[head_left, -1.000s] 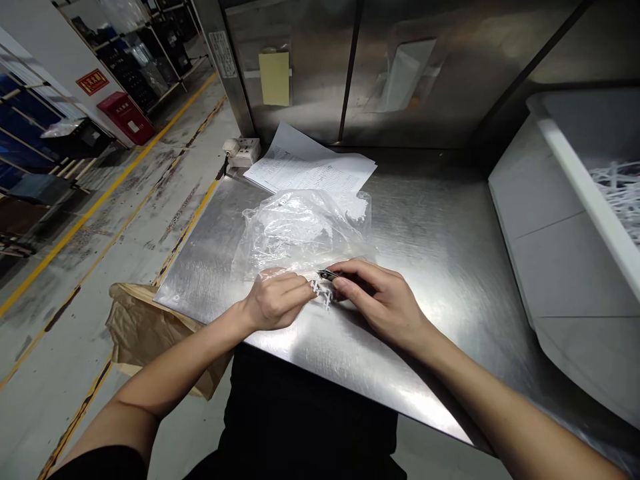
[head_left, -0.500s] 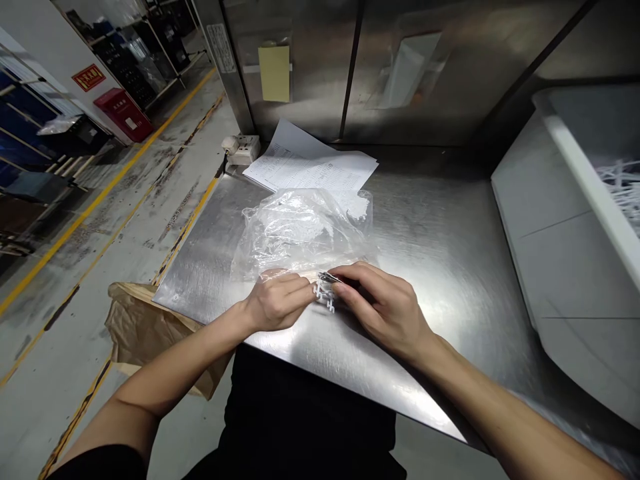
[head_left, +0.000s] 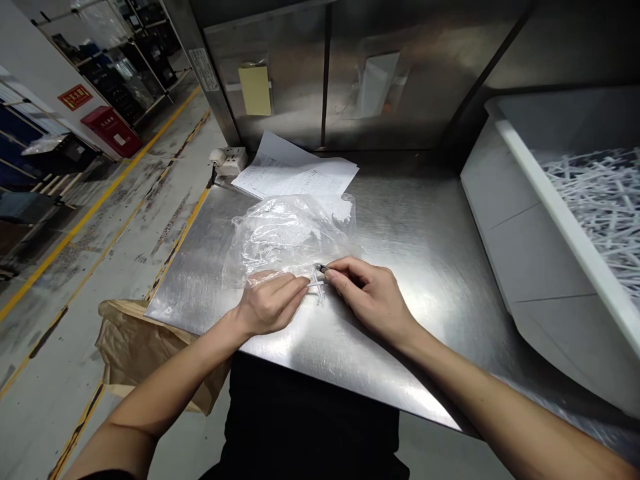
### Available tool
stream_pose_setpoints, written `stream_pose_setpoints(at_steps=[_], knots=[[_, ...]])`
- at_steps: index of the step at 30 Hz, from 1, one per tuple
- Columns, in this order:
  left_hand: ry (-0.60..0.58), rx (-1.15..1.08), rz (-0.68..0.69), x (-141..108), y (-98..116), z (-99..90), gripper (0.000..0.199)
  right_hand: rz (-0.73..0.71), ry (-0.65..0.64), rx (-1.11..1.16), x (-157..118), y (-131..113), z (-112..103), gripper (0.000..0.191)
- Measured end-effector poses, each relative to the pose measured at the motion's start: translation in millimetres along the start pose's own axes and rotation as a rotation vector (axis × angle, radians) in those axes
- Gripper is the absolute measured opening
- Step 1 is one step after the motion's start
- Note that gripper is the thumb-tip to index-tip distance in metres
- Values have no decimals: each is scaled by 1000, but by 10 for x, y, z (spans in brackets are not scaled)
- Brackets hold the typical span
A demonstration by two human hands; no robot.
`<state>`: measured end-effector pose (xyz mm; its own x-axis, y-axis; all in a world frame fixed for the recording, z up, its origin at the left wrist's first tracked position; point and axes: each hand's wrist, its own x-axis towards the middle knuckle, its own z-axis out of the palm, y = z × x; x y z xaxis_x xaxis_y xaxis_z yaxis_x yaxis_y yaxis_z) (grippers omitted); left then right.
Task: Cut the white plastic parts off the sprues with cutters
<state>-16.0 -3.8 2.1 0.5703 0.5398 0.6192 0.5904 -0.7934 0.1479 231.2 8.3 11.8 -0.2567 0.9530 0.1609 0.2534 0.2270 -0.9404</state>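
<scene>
My left hand point(head_left: 273, 303) is closed, pinching a small white branched plastic piece point(head_left: 319, 288) at its fingertips. A small dark metal tool that looks like a nail clipper point(head_left: 323, 268) is held between thumb and forefinger of my right hand point(head_left: 373, 293). The tool's tip meets or nearly meets the upper part of the white piece; I cannot make out the exact contact. Just beyond both hands lies a clear plastic bag point(head_left: 280, 233) with small white bits in it. My left fingers overlap the bag's near edge.
Printed sheets point(head_left: 295, 170) lie behind the bag on the steel table point(head_left: 410, 220), beside a power socket point(head_left: 233, 161). At the right stands a large grey bin point(head_left: 505, 220) filled with white plastic pieces point(head_left: 600, 207). A brown paper bag point(head_left: 145, 347) hangs below the table's left edge.
The view has turned right, showing more of the bin. The white piece has turned in my left fingers, and the clipper in my right hand has shifted slightly against it.
</scene>
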Motion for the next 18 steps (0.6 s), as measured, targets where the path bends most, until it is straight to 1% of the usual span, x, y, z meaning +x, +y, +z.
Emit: stream_pose_setpoints(at_steps=[3, 6, 10, 14, 18], knots=[[-26, -7, 14, -27, -15, 20, 13, 28, -11, 5, 3, 16, 11, 22], [-35, -17, -2, -49, -28, 30, 14, 37, 0, -4, 0, 7, 9, 24], [-28, -25, -24, -54, -32, 33, 12, -1, 18, 14, -11, -55, -18, 22], [-8, -9, -22, -35, -20, 27, 11, -27, -20, 60, -34, -118, -24, 21], [-16, 12, -18, -4, -4, 10, 11, -26, -36, 59, -53, -139, -2, 20]])
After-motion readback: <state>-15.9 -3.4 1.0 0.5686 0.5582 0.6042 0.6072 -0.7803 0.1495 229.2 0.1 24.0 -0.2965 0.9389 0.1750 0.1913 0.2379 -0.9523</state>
